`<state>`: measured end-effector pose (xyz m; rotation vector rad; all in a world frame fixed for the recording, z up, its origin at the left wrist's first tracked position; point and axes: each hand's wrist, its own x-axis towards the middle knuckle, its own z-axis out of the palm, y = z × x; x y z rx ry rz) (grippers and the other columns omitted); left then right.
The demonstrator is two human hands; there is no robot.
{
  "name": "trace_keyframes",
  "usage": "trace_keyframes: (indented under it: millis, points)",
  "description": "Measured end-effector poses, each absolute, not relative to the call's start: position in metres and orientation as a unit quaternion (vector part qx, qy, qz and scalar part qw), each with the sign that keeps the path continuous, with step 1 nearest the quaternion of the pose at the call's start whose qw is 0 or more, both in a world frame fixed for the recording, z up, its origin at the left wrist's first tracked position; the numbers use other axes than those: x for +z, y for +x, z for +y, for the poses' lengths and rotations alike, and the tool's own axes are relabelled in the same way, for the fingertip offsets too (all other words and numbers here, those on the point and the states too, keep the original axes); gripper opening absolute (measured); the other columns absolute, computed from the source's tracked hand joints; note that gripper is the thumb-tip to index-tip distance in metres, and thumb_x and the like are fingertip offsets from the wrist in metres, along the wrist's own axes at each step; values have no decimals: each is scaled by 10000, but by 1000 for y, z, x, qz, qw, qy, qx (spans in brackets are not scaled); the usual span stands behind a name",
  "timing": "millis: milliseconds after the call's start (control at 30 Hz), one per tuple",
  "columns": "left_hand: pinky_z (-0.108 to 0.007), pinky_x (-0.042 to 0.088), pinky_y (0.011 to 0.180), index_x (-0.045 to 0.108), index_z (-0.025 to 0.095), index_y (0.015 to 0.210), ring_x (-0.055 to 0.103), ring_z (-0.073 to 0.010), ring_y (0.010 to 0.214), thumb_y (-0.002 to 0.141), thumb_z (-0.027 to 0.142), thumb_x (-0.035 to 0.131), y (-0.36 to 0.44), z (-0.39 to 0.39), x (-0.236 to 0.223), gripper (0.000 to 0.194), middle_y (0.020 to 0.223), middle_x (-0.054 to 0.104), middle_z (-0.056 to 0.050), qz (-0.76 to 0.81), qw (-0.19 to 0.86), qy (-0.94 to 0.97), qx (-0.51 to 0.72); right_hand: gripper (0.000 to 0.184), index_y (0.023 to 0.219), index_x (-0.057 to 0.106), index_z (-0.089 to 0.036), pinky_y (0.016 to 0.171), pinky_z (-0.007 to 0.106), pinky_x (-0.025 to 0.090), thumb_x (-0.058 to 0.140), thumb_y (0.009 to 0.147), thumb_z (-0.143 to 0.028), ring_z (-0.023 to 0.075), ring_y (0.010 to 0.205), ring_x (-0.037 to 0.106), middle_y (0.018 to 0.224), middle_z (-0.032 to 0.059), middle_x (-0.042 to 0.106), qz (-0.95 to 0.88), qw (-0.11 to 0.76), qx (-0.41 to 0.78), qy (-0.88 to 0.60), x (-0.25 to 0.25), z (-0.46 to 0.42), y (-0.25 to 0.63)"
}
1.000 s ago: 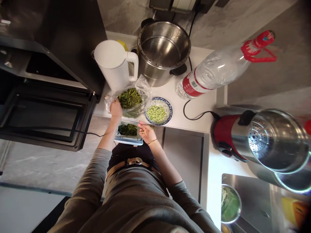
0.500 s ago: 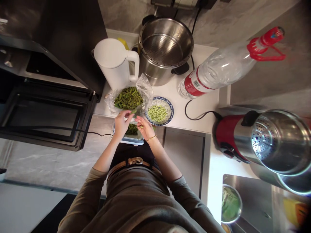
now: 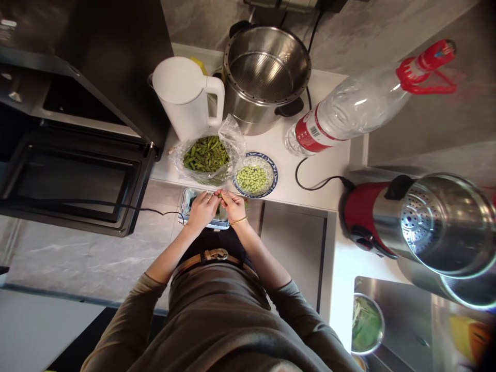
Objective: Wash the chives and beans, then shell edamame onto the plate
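Observation:
My left hand (image 3: 203, 207) and my right hand (image 3: 233, 205) meet just in front of the counter edge, their fingertips pinched together on one green bean pod (image 3: 219, 195). Fingers cover most of that pod. Beneath them is a bin (image 3: 220, 225) with a pale rim, partly hidden by my hands. Beyond, on the counter, a clear plastic bag (image 3: 231, 135) lies open, full of green pods (image 3: 206, 154). To its right, a blue-rimmed plate (image 3: 274, 181) bears shelled pale green beans (image 3: 251, 179).
Behind the bag stand a white pitcher (image 3: 182, 98) and a steel pot (image 3: 251, 116). A large plastic bottle (image 3: 349, 111) and a red-and-steel appliance (image 3: 372, 219) are to the right. An open oven door (image 3: 81, 181) juts out at left. A bowl of greens (image 3: 366, 324) sits in the sink.
Both hands have drawn back from the bag toward my body and come together over the bin. The pod now sits between both sets of fingertips.

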<state>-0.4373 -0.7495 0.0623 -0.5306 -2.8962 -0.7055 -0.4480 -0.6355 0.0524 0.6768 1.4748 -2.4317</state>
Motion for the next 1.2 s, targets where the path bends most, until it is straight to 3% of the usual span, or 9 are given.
trace_keyframes:
  millis: [167, 367, 500, 600, 767, 900, 1033, 1200]
  points:
    - [-283, 413, 621, 508, 196, 642, 535, -164, 641, 931, 264, 386, -431, -736, 62, 321, 614, 556, -35, -922, 9, -93, -375, 336, 745, 705, -206, 467, 240, 335, 697, 647, -527, 90, 510, 422, 648, 4, 654, 511, 58, -817, 262, 56, -644, -440]
    - [-237, 351, 518, 404, 192, 583, 431, -106, 515, 923, 418, 357, -439, -745, 69, 411, 526, 453, 23, -798, -160, -51, -579, 360, 783, 708, -209, 447, 262, 383, 684, 659, -546, 101, 481, 431, 704, 9, 684, 508, 63, -821, 255, 56, -645, -437]
    - [-239, 318, 521, 453, 179, 555, 420, -101, 495, 887, 320, 432, -448, -757, 75, 362, 510, 464, 25, -842, -207, -136, -479, 271, 754, 720, -219, 607, 291, 478, 697, 684, -480, 165, 686, 590, 732, 19, 695, 542, 55, -809, 222, 59, -641, -432]
    - [-252, 346, 559, 534, 179, 592, 485, -127, 540, 855, 226, 475, -447, -759, 74, 273, 560, 541, -5, -899, -180, -166, -364, 222, 733, 711, -221, 659, 290, 484, 699, 700, -440, 184, 784, 606, 758, 24, 699, 560, 45, -801, 207, 64, -634, -432]
    - [-259, 412, 625, 536, 194, 663, 539, -148, 628, 933, 269, 391, -430, -756, 69, 315, 622, 555, -25, -917, -35, -133, -375, 269, 761, 658, -223, 452, 213, 351, 681, 706, -485, 86, 532, 432, 770, 11, 680, 507, 49, -824, 250, 69, -620, -449]
    - [-264, 435, 654, 529, 199, 702, 550, -152, 675, 961, 298, 340, -425, -759, 76, 335, 671, 570, -36, -905, 20, -172, -390, 274, 706, 639, -200, 374, 201, 208, 735, 643, -449, 44, 441, 293, 657, -16, 616, 469, 140, -841, 229, 70, -619, -450]
    - [-289, 439, 716, 585, 200, 751, 574, -171, 748, 960, 313, 370, -429, -766, 83, 320, 739, 621, -55, -930, 25, -195, -311, 268, 734, 657, -191, 395, 204, 226, 753, 628, -418, 42, 462, 346, 637, -31, 559, 433, 202, -854, 203, 76, -625, -437]
    - [-300, 418, 718, 602, 195, 742, 578, -179, 738, 963, 335, 384, -430, -773, 85, 340, 779, 651, -66, -953, 31, -211, -214, 275, 697, 682, -178, 408, 213, 198, 790, 587, -405, 40, 442, 289, 475, -77, 407, 469, 203, -841, 176, 76, -627, -431]
